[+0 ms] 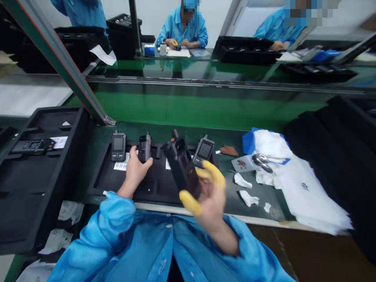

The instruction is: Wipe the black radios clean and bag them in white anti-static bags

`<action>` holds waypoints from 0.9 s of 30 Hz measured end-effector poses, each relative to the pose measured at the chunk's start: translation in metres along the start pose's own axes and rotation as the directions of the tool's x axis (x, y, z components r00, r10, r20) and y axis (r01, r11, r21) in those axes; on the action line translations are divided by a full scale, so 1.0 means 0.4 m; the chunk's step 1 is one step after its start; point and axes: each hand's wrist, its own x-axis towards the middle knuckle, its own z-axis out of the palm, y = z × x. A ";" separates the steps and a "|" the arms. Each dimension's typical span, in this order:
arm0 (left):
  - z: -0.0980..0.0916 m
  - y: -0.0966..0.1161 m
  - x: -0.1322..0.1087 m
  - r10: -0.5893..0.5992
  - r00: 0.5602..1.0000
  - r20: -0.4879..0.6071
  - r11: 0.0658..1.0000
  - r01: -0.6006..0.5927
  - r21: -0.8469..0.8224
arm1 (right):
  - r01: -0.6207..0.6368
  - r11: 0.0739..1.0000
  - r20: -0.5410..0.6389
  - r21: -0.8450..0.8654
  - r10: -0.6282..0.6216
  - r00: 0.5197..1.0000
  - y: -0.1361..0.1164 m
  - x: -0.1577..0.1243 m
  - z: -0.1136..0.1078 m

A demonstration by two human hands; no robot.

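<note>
In my right hand (213, 196), with yellow finger covers on its fingers, a black walkie-talkie (181, 162) is held tilted above the tray, its back side showing; it is slightly blurred. My left hand (135, 170) has its thumb and fingers around a second walkie-talkie (145, 145), which stands on edge at the black foam tray (100, 178). Left of that hand lies a walkie-talkie with a small screen (118, 145), face up on the tray. Another screen-up walkie-talkie (203, 150) leans at the tray's right end. White barcode labels (120, 166) lie in the tray.
A larger foam tray (17, 211) with one device stands at left. To the right are a brown cloth (229, 151), crumpled white scraps (248, 198), a metal object (262, 161) and white bags (311, 196). A slanted metal post (69, 64) rises at left; co-workers sit beyond the green partition (205, 105).
</note>
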 end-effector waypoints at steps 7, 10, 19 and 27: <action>-0.021 0.019 0.049 -0.259 0.910 0.323 0.535 0.413 -0.737 | -0.587 0.537 0.137 0.606 0.656 0.742 0.104 0.168 0.159; -0.013 0.040 0.064 -0.223 0.870 0.440 0.419 0.493 -0.762 | -0.642 0.468 0.214 0.608 0.682 0.699 0.124 0.196 0.196; -0.016 0.043 0.050 -0.287 0.777 0.561 0.206 0.622 -0.756 | -0.805 0.197 0.398 0.560 0.788 0.470 0.108 0.200 0.187; -0.010 0.030 0.018 -0.382 0.835 0.397 0.409 0.538 -0.737 | -0.757 0.273 0.329 0.594 0.776 0.538 0.110 0.173 0.220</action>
